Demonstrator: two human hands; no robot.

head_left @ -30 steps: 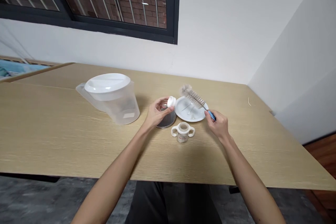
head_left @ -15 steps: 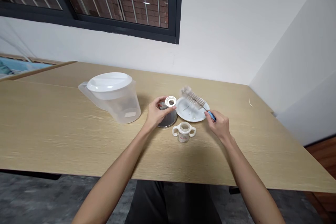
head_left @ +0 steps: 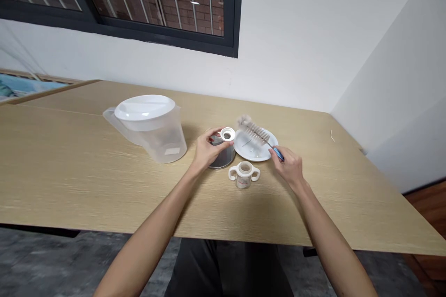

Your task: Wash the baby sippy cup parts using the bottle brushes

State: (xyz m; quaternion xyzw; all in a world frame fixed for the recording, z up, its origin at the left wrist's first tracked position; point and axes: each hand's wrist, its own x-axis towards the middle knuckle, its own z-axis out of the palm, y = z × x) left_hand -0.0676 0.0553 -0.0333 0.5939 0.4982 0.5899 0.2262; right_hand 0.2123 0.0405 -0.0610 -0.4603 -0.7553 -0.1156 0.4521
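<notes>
Just off the left edge of the plate [head_left: 256, 158], a white ring [head_left: 227, 129] is held above a metal pot [head_left: 223, 160], pinched at its rim between the thumb and fingers of the left hand [head_left: 207, 148], with its hole turned up toward the wearer. On the plate's right, the fingers of the right hand [head_left: 289, 164] are closed around the blue handle of a brush [head_left: 256, 131], its bristles slanting across above the plate and their tip near the plate's far left rim. The step in hand seems to be one of holding the ring ready with the brush apart from it; bristles and ring do not touch. Bringing the two together would call for a steady pinch on the ring and for turning the brush tip toward its hole, since it points away to the far side. A two-handled cup [head_left: 244, 181] stands on the table [head_left: 104, 195] just in front of the plate, no finger touching it, and a lidded jug [head_left: 156, 134] stands farther left of the plate, beyond the pot.
</notes>
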